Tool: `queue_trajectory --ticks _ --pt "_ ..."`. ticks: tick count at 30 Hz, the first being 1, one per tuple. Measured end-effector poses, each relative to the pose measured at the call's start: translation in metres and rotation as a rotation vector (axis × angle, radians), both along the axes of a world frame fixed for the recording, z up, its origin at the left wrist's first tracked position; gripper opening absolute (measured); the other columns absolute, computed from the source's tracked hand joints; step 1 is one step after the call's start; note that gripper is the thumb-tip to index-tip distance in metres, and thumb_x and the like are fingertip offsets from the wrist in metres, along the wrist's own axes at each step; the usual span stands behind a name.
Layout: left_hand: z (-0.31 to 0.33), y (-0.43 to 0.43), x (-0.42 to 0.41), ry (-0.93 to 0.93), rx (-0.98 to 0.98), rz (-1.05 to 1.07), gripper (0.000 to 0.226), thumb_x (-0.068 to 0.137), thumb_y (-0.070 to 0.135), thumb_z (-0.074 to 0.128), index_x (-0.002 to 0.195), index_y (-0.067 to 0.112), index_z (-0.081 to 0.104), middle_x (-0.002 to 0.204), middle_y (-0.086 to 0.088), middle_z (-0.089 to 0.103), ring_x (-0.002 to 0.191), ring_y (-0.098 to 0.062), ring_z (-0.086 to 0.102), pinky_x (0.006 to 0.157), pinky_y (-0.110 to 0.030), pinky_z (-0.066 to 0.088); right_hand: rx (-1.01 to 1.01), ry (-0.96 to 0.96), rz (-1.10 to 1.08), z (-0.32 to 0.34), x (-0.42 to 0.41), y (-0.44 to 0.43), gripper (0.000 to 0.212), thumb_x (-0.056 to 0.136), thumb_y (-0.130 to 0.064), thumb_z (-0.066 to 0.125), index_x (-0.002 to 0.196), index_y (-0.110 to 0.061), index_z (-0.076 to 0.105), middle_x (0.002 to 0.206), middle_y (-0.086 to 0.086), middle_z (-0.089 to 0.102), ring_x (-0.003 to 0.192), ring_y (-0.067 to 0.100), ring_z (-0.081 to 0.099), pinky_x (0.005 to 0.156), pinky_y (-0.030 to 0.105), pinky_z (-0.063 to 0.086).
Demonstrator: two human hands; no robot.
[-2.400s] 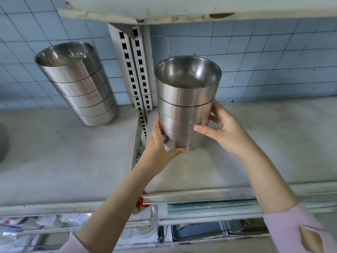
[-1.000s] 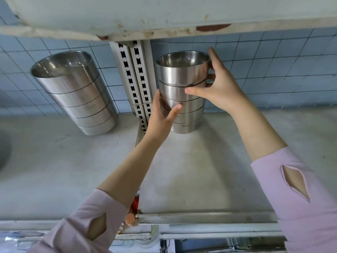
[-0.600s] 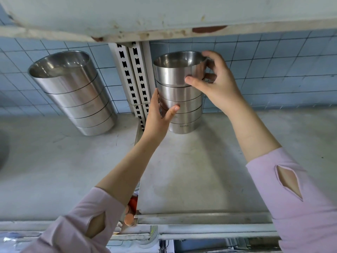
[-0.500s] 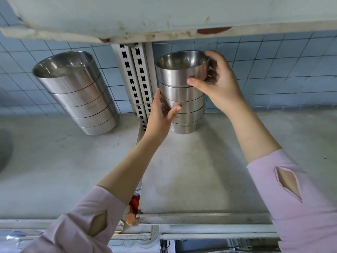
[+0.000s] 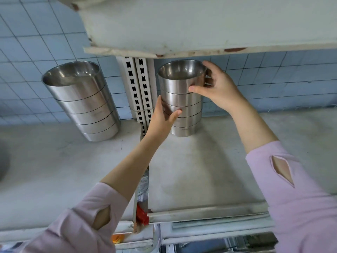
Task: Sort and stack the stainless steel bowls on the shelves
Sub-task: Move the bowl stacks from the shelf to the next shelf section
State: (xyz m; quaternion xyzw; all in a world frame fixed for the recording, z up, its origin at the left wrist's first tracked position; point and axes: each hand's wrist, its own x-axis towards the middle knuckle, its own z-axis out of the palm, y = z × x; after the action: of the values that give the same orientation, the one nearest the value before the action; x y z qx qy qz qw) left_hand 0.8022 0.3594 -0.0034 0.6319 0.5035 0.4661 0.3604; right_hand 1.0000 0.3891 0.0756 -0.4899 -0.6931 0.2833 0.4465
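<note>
Having moved the bowl stack [image 5: 184,110] from the front of the shelf [image 5: 200,170] to its back, I note my left hand [image 5: 160,121] cupping its middle and my right hand [image 5: 218,88] gripping the top bowl [image 5: 182,79]; placement judged nearly complete.

Slotted uprights [image 5: 138,84]: 2, side by side. Stacks of steel bowls: 2. The left stack [image 5: 85,106], left of the uprights, has 5 bowls, counted by rim seams. The right stack [image 5: 182,99], just right of the uprights, has 5 bowls. Total bowls: 10. Hands: 2, the left hand [image 5: 162,121] and the right hand [image 5: 217,88], both right of the uprights.
</note>
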Motion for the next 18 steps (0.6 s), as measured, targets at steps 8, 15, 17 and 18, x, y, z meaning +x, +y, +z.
queue_trajectory --ticks 8,15,17,18 --pt "0.016 -0.071 -0.060 0.013 0.102 0.020 0.064 0.092 0.029 0.064 0.147 0.025 0.032 0.151 0.009 0.040 0.137 -0.005 0.039 0.112 -0.034 0.037 0.170 0.067 -0.399 -0.004 -0.047 -0.063 0.086 0.069 -0.062 0.074 0.143 -0.025 0.047 0.144 -0.011 0.049 0.132 0.008 0.047 0.108 0.033 0.044" --pt "-0.007 -0.070 -0.217 0.094 0.408 0.547 0.093 0.073 0.024 0.083 0.143 -0.002 0.028 0.154 -0.022 0.023 0.146 -0.029 0.020 0.122 -0.033 0.012 0.305 0.138 -0.297 -0.038 -0.201 -0.103 0.027 0.094 -0.026 0.066 0.116 -0.011 0.065 0.109 -0.004 0.068 0.102 0.006 0.062 0.088 0.024 0.050" --pt "-0.018 -0.043 -0.243 0.053 0.123 0.339 0.118 0.067 0.040 0.086 0.152 0.007 0.012 0.159 -0.012 0.016 0.147 -0.019 0.017 0.119 -0.024 0.009 -0.050 0.137 -0.131 -0.037 -0.239 -0.089 0.057 0.095 -0.045 0.061 0.145 -0.024 0.044 0.146 -0.003 0.051 0.129 0.005 0.049 0.107 0.030 0.043" --pt "-0.023 -0.033 -0.252 -0.025 -0.013 0.198 0.124 0.062 0.049 0.087 0.153 0.016 0.010 0.160 -0.005 0.022 0.146 -0.015 0.025 0.120 -0.030 0.014 -0.230 0.147 -0.074 -0.037 -0.255 -0.083 0.074 0.090 -0.062 0.055 0.154 -0.035 0.027 0.160 -0.008 0.032 0.141 0.007 0.036 0.115 0.035 0.034"
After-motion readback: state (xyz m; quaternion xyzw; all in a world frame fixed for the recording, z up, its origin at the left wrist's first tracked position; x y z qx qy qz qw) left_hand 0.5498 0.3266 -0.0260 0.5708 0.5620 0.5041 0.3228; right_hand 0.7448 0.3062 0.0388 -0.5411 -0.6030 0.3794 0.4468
